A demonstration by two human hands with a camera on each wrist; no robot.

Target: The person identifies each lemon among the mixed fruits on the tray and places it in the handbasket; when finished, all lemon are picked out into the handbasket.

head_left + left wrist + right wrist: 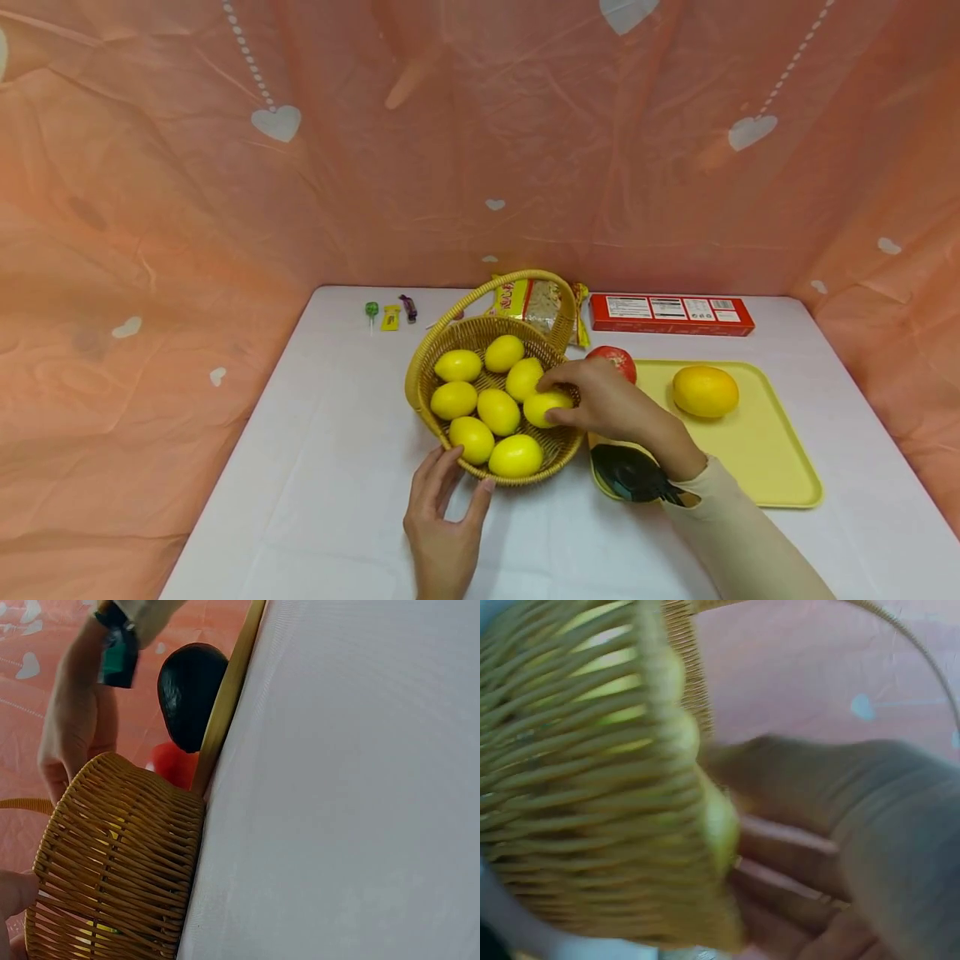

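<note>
A round wicker basket (415, 383) with an arched handle holds several yellow lemons (498, 412). My right hand (611, 400) reaches in over its right side, thumb and fingers pinching a lemon (542, 409) that sits at the edge of the group. In the right wrist view, blurred, that hand (802, 825) is at the basket's rim beside the fruit. At the front left of the basket, my left hand (446, 521) touches the rim with spread fingers and thumb. Only its fingertips (15, 892) show in the left wrist view, against the wicker.
Right of the basket, a yellow tray (772, 450) bears a yellow-orange fruit (705, 392), a red fruit (615, 360) and a dark avocado (626, 472). Behind stand a red box (671, 314) and a snack bag (540, 304). Small candies (391, 317) lie back left.
</note>
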